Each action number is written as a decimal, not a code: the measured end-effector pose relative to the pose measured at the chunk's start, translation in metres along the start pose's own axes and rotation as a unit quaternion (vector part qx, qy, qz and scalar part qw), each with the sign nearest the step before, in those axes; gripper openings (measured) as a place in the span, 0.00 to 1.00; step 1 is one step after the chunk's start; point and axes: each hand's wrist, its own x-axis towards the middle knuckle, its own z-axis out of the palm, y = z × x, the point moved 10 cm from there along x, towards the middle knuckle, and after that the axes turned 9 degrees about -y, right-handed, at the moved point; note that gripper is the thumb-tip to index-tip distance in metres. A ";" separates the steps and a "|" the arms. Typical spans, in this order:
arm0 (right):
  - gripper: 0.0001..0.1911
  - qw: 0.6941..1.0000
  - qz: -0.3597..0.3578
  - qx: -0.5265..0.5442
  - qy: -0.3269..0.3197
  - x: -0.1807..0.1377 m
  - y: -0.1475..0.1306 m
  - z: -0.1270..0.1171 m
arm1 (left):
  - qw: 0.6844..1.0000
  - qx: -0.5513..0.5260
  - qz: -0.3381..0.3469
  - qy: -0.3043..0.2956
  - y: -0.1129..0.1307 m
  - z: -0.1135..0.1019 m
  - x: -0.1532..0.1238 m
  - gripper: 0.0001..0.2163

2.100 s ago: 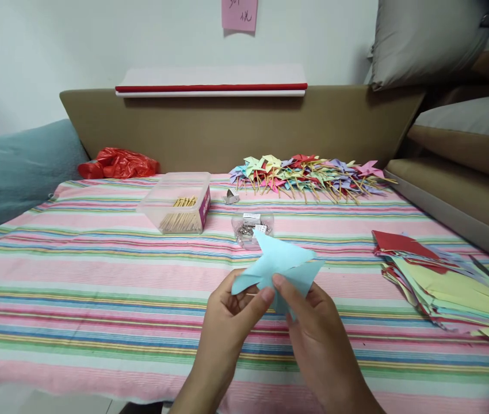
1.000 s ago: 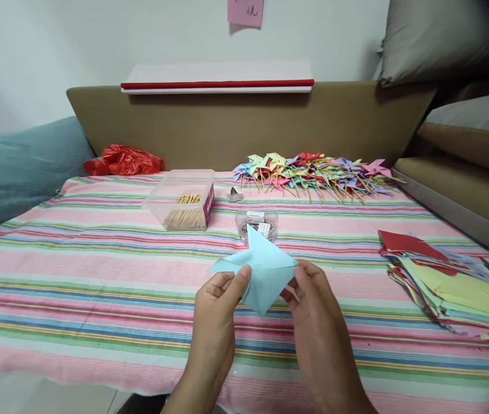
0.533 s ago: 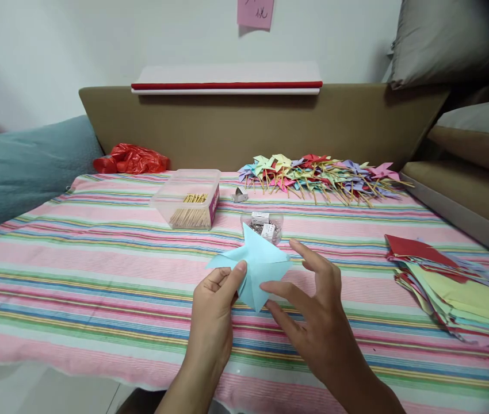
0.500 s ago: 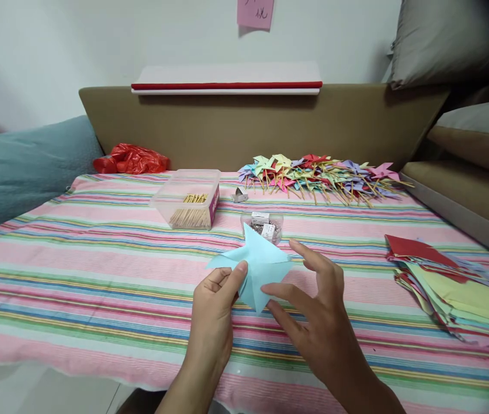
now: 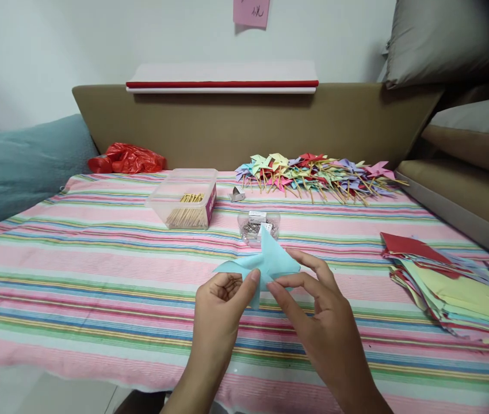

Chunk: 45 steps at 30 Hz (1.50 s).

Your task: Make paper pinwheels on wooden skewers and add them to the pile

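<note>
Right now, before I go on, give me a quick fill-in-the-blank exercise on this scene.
The left hand and right hand touch folded paper coloured light ____.
The larger clear box holds thin wooden ____.
The crumpled plastic bag by the teal cushion is ____.
Missing words: blue; sticks; red.

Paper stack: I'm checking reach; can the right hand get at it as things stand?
Probably yes: the right hand touches blue paper, but only striped cloth shows between it and the paper stack.
</note>
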 end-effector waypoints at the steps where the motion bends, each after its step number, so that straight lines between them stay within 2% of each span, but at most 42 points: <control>1: 0.07 1.000 0.008 0.009 0.002 0.000 0.002 0.000 | 1.000 0.002 -0.002 -0.001 0.000 0.001 0.000 0.16; 14: 0.12 0.995 0.024 0.095 0.014 0.002 0.011 0.003 | 1.000 -0.019 -0.004 0.003 -0.003 0.005 -0.001 0.16; 30: 0.10 0.996 0.000 0.083 0.011 0.001 0.007 0.004 | 1.000 -0.026 -0.002 0.002 0.001 0.009 -0.002 0.16; 45: 0.11 0.996 0.008 0.091 0.011 0.001 0.010 0.006 | 1.000 -0.010 -0.004 0.003 0.000 0.009 -0.003 0.16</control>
